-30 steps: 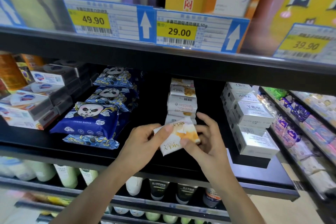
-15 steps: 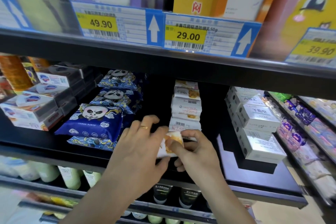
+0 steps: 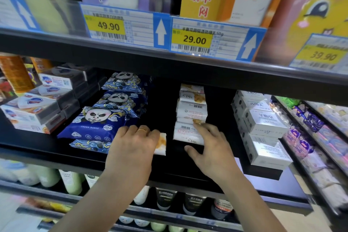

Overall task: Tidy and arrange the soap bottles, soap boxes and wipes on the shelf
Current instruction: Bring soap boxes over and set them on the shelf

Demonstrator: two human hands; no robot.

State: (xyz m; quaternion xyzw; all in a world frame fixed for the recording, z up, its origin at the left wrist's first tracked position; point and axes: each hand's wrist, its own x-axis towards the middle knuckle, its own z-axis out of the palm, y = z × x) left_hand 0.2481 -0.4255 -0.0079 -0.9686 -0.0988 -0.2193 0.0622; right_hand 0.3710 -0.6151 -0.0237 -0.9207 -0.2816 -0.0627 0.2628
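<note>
My left hand (image 3: 132,143) lies over a white and orange soap pack (image 3: 162,144) and grips it against the black shelf (image 3: 37,147), just left of the row. Only the pack's right end shows past my fingers. A row of the same white soap packs (image 3: 191,111) runs back along the shelf's middle. My right hand (image 3: 211,149) reaches to the front pack (image 3: 185,133) of that row with straight fingers touching its top, the thumb spread below. Blue panda wipes packs (image 3: 98,124) are stacked to the left.
Boxed soaps (image 3: 32,111) are stacked at the far left, and white soap boxes (image 3: 263,124) on a raised step at the right. The upper shelf edge with price tags (image 3: 194,40) overhangs closely. Bottles (image 3: 71,182) stand on the shelf below.
Both hands held one soap pack in the air. Now the left hand has brought it down onto the shelf; the right hand has let go and moved to the row's front pack.
</note>
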